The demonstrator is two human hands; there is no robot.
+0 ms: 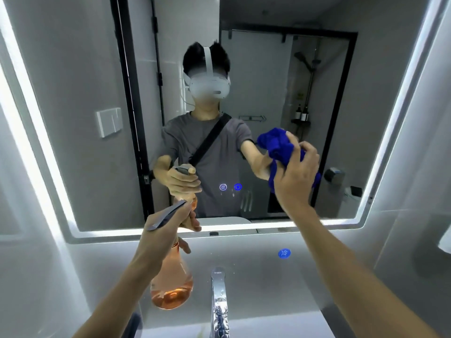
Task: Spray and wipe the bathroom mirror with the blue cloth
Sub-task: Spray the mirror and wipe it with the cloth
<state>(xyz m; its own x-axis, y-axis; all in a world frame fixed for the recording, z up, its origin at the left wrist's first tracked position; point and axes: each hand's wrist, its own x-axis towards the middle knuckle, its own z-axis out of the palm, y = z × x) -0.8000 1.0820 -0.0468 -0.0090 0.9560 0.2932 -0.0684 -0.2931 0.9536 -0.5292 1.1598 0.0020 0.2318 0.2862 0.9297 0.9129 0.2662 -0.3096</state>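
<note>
Head view, single frame. My right hand (296, 176) sits right of centre, fingers curled round the bunched blue cloth (278, 145) and pressing it against the mirror (85, 106); the cloth's reflection merges with it, so I judge contact with the glass, though I cannot see the touching face directly.

My left hand (168, 228) is at lower centre-left, clamped on the neck of the spray bottle (172, 284), with the grey trigger head (167, 215) above my knuckles. The nozzle aims at the lower edge of the mirror. The bottle holds orange liquid, low in its body. Whether the trigger is being squeezed I cannot tell.

Progress, as a judgement: wiping stage is in hand on the right-central part of the glass. I see no clear droplets or streaks, so I cannot confirm how much was sprayed or which areas are already wiped. The left half and the upper part of the frame appear unvisited by the cloth at this moment; those presumably remain.

Also noted: chrome faucet (219, 301) at bottom centre, two lit touch icons (230, 187) in the glass.
</note>
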